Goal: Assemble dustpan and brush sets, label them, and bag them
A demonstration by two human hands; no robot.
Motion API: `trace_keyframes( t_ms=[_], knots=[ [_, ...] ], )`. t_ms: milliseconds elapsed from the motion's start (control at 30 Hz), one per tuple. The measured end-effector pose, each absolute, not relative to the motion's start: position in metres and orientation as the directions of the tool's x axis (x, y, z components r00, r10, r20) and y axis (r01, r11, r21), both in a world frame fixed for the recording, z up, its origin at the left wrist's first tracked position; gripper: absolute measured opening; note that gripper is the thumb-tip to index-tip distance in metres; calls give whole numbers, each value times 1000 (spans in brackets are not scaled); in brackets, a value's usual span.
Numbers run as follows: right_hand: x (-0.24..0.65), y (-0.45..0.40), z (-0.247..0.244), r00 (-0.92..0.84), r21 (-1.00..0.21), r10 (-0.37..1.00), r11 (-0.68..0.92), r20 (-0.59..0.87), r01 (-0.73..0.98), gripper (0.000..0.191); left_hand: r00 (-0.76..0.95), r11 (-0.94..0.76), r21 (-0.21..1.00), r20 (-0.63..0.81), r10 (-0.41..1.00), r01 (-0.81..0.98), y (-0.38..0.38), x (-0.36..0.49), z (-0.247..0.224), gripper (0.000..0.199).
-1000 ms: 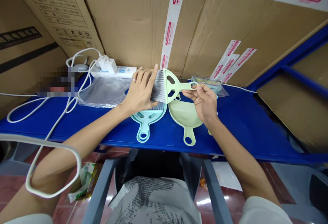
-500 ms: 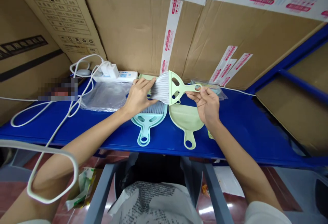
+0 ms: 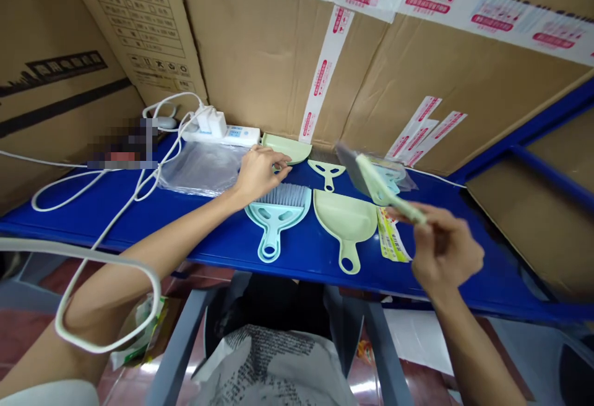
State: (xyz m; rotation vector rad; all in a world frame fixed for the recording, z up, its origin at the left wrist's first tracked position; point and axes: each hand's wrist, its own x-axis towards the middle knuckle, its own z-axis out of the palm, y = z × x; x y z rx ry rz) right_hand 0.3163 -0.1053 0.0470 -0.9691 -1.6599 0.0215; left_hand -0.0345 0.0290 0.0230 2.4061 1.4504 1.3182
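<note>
My right hand grips the handle of a light green brush, tilted and raised above the table's right part, its grey bristles pointing up and left. My left hand hovers over the blue brush with fingers apart, holding nothing. Beneath it, a light blue brush lies in a light blue dustpan. To their right lies a light green dustpan. Behind are another green dustpan and another green brush, its handle toward me.
Clear plastic bags lie at the left, by a white power strip and looping white cables. A yellow-green card is right of the front green dustpan. A bagged blue item lies behind. Cardboard walls the blue table.
The green brush has moved right and toward me in my right hand and turned. My left hand has come off its bristles. The card and the back green items are now more exposed.
</note>
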Motion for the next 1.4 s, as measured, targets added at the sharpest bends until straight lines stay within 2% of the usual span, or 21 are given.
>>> trace_keyframes(
  t_ms=[67, 133, 233, 333, 433, 467, 567, 633, 833, 1000, 1200, 1400],
  knots=[
    [321, -131, 33, -280, -190, 530, 668, 801, 719, 17, 214, -563, 395, 648, 731, 726, 28, -33, 22, 15],
    [320, -146, 24, -492, 33, 466, 701, 736, 713, 30, 219, -560, 366, 657, 721, 743, 27, -32, 22, 19],
    [311, -151, 20, -646, 162, 414, 750, 641, 641, 32, 227, -554, 343, 658, 718, 759, 25, -30, 22, 23],
    [303, -146, 22, -693, 153, 435, 775, 576, 614, 18, 232, -555, 333, 660, 715, 762, 25, -30, 22, 23],
    [303, -140, 20, -718, 57, 505, 798, 479, 600, 8, 240, -562, 315, 670, 702, 764, 25, -30, 21, 25],
    [304, -139, 18, -725, 23, 513, 809, 459, 587, 10, 246, -565, 309, 671, 700, 765, 25, -30, 21, 25],
    [305, -136, 10, -718, -13, 502, 824, 483, 567, 22, 248, -561, 308, 666, 704, 768, 24, -30, 21, 25],
    [305, -133, 4, -708, 32, 479, 816, 519, 577, 28, 240, -553, 313, 661, 711, 772, 24, -30, 20, 24],
    [308, -131, -8, -744, 189, 409, 798, 528, 572, 70, 240, -549, 307, 662, 710, 777, 23, -29, 20, 23],
    [310, -131, -7, -762, 186, 390, 818, 518, 545, 80, 252, -562, 315, 657, 711, 765, 23, -28, 18, 23],
    [311, -129, -9, -770, 219, 339, 827, 541, 518, 76, 260, -567, 301, 662, 703, 767, 23, -28, 18, 22],
    [313, -128, -9, -771, 214, 327, 836, 546, 506, 50, 262, -565, 299, 658, 706, 769, 23, -27, 17, 21]
  ],
)
